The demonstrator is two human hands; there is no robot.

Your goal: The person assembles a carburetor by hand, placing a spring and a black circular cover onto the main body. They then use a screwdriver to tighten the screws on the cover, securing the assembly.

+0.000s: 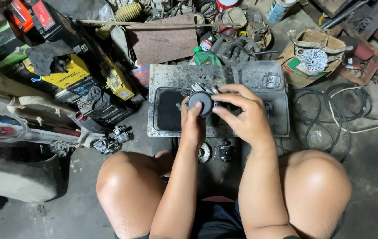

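Between your two hands sits a small grey metal carburettor with a round dark cap [201,101]. Your left hand [192,128] clasps it from below; your right hand [242,116] pinches its side. Beneath your grip lies a grimy rectangular metal tray [162,73]; you seem to be working the cap, so turn gently.

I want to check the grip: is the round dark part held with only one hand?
No, both the left hand and the right hand hold the round dark part above the grey metal tray.

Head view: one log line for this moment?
left hand: holds carburetor | right hand: fingers on carburetor | under: metal tray | floor: small parts
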